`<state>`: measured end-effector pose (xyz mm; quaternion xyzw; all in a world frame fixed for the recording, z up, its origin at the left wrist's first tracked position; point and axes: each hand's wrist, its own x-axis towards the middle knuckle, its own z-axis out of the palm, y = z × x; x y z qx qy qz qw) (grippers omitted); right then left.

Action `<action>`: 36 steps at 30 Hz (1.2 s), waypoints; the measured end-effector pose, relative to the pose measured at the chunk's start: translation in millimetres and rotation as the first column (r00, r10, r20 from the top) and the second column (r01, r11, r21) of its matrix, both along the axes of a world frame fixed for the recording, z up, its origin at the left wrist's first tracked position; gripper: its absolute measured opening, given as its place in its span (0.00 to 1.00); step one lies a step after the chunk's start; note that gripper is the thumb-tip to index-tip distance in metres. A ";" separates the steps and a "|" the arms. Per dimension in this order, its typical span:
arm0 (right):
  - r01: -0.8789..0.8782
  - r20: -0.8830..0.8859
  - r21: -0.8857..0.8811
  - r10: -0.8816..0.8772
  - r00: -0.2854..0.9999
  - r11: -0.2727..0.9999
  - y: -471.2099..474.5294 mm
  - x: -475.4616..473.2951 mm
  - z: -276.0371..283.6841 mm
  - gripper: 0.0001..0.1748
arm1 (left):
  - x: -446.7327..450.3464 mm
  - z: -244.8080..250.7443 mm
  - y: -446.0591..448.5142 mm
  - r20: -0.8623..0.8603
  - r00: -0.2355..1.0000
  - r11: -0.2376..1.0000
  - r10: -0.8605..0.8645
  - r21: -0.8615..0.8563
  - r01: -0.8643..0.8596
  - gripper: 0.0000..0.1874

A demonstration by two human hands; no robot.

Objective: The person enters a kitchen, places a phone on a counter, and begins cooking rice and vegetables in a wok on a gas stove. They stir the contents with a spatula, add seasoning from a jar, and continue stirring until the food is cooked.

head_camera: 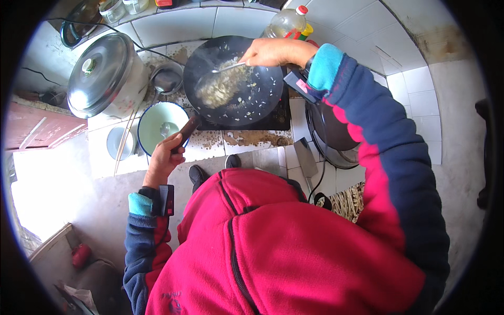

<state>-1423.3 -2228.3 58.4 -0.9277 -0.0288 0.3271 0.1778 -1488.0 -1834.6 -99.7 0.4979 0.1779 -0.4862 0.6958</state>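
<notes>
My left hand (162, 160) grips the dark handle (187, 133) of a black wok (264, 103). Held in my right hand (271, 52), above the wok's far side, is a metal utensil (228, 68); its lower end is blurred or hidden. Pale, chopped food (220, 88) lies blurred in the pan's middle, with small white bits scattered over the dark surface. Under the wok sits a black cooktop (280, 118). Close to my left hand stands a pale green enamel bowl (151, 123) with a dark blue rim.
A large lidded metal pot (126, 84) stands left, near a small bowl holding a ladle (165, 80). Chopsticks (125, 143) lie across a white bowl (115, 142). A plastic oil bottle (285, 23) is behind the wok; a cleaver (305, 157) and dark-lidded pot (332, 124) are right.
</notes>
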 end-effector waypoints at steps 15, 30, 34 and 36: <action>0.010 0.162 -0.380 0.056 0.985 0.925 -9.2 -151.6 53.1 0.18 | -0.6 4.9 -8.8 -0.025 0.994 0.993 0.111 -0.027 -0.111 0.15; 0.114 0.192 -0.341 -0.050 0.980 0.933 10.1 -151.3 39.6 0.18 | -7.4 0.7 -11.9 -0.031 0.990 0.991 0.135 0.019 -0.134 0.14; 0.026 0.222 -0.144 0.007 0.975 0.989 15.9 -149.7 27.6 0.18 | -9.6 0.6 -13.3 0.007 0.993 0.993 0.121 0.009 -0.122 0.14; 0.053 0.264 -0.190 -0.001 0.965 0.980 19.8 -148.8 24.1 0.19 | -10.2 2.1 -13.9 -0.023 0.990 0.989 0.143 0.029 -0.142 0.13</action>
